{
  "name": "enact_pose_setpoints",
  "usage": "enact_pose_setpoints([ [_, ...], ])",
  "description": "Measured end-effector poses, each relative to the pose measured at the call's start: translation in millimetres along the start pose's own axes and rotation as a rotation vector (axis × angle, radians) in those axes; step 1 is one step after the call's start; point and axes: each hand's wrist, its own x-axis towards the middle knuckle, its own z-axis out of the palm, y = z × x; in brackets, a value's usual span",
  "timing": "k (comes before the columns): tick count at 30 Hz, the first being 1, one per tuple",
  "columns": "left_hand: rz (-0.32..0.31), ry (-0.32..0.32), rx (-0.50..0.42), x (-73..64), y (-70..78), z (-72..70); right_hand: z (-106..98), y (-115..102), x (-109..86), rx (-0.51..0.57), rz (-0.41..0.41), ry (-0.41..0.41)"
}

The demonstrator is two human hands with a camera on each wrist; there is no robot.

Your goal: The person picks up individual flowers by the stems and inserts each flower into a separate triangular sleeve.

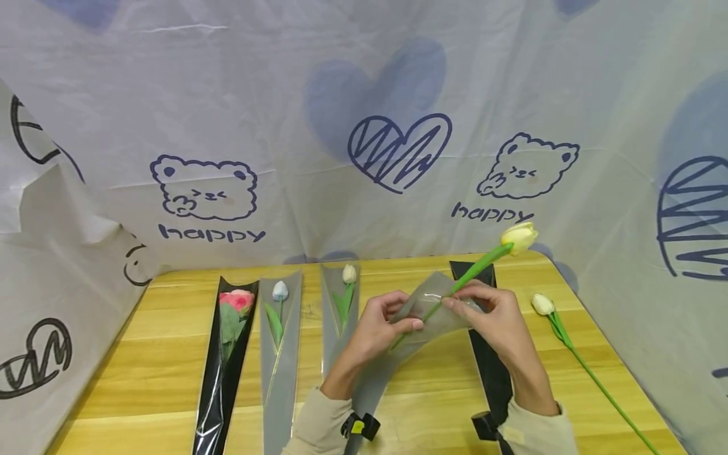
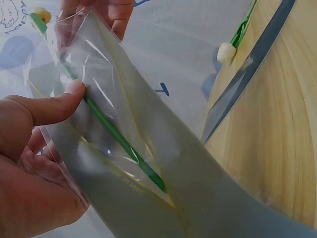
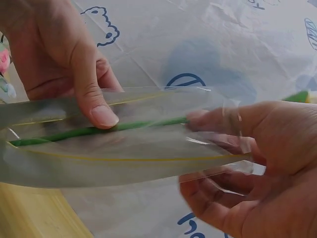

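A yellow tulip (image 1: 519,239) slants up to the right, its bloom above the open end of a grey flower sleeve (image 2: 198,183) with a clear front and gold lines. The lower green stem (image 2: 111,126) lies inside, behind the clear film. My left hand (image 1: 375,328) grips the sleeve from its left side, thumb (image 3: 101,115) pressed over the film at the stem and fingers behind. At the sleeve's mouth, my right hand (image 1: 500,316) pinches the tulip's stem between thumb and forefinger; its other fingers are partly behind the film in the right wrist view.
On the wooden table (image 1: 159,366), a pink rose (image 1: 237,300) in a black sleeve, a pale blue tulip (image 1: 280,291) and a white tulip (image 1: 349,273) in grey sleeves lie left. A black sleeve (image 1: 490,360) lies under my right arm. A loose white tulip (image 1: 543,304) lies far right.
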Motion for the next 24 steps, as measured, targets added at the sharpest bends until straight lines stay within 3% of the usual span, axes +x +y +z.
enact_pose_setpoints([
  [3,0.005,-0.005,-0.007,-0.1,0.4,-0.2,-1.1,-0.2,0.6,-0.001,0.011,-0.034],
  [7,0.006,-0.008,0.0,-0.2,1.0,-0.4,-1.6,-0.5,0.8,0.014,0.023,-0.022],
  [14,0.003,-0.017,-0.002,-1.0,2.4,1.2,-0.9,-2.8,-0.3,-0.08,0.092,-0.048],
  [18,0.001,-0.009,0.01,-1.1,0.7,0.6,-4.4,-3.2,-1.4,-0.07,0.096,-0.051],
  [21,-0.003,0.005,0.04,-1.0,-1.4,-0.8,-11.9,-3.8,-3.2,-0.057,0.069,-0.006],
  [24,-0.002,0.013,0.056,-1.2,-3.9,-2.8,-20.1,-5.1,-4.4,0.027,0.054,0.108],
])
